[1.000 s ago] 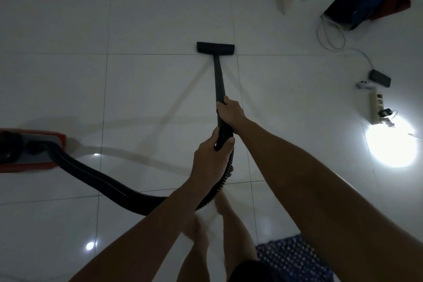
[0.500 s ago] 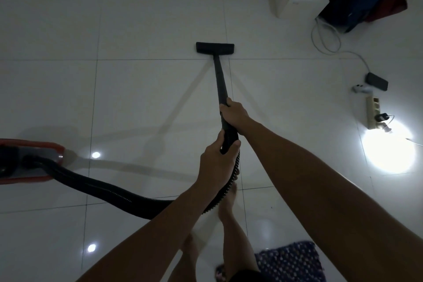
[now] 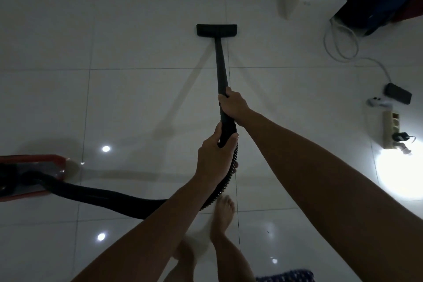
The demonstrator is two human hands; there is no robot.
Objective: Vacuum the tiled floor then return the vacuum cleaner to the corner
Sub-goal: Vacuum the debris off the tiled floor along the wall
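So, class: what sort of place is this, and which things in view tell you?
Probably a room in a home: glossy tiled floor, a power strip with chargers plugged in, and a patterned mat by the person's bare feet.

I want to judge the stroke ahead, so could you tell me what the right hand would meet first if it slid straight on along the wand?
Probably the floor nozzle: the right hand grips the wand, whose bare shaft shows nothing else between them.

The nozzle [image 3: 216,30] lies on the floor [image 3: 137,98] ahead. The vacuum body [image 3: 27,176] sits far left, the power strip [image 3: 391,129] far right.
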